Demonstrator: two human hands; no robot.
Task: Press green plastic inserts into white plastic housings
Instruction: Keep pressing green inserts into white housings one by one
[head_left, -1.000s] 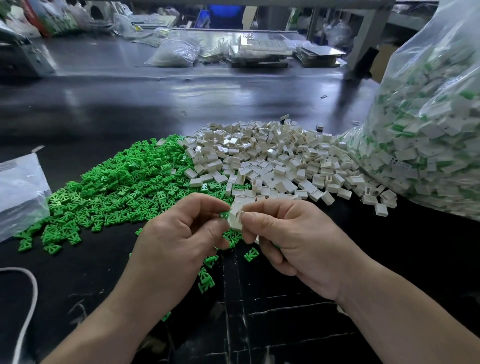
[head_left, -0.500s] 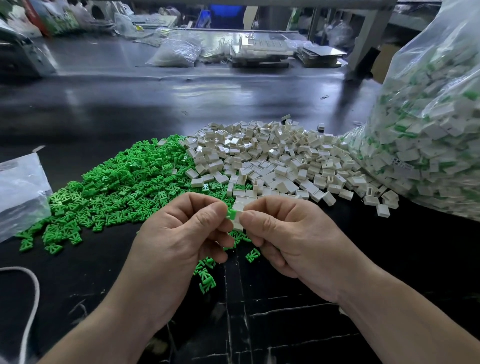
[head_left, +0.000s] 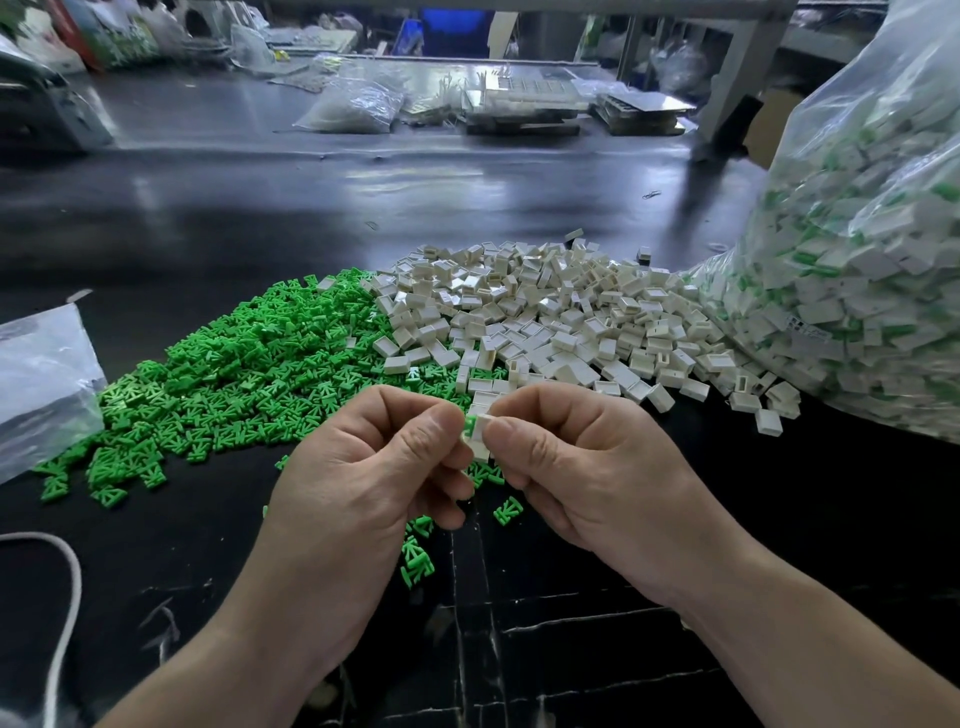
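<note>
Both hands up over the near edge of the table, thumbs nearly meeting. Your left hand pinches a green insert between thumb and forefinger. Your right hand pinches a white housing, fingers curled round it.

Change over the last second: then, only a speck of green shows at your left thumb tip and the housing sits plain between the hands. Now a clear edge of green stands out against the housing's left side, and the hands sit a touch higher and tighter together.

Reading: the insert is lined up and started, not seated, since green is proud of the housing. How deep it sits is hidden by your thumbs.

Stock: green pile to the left, white pile behind the hands, clear bag of white-and-green pieces at far right.
</note>
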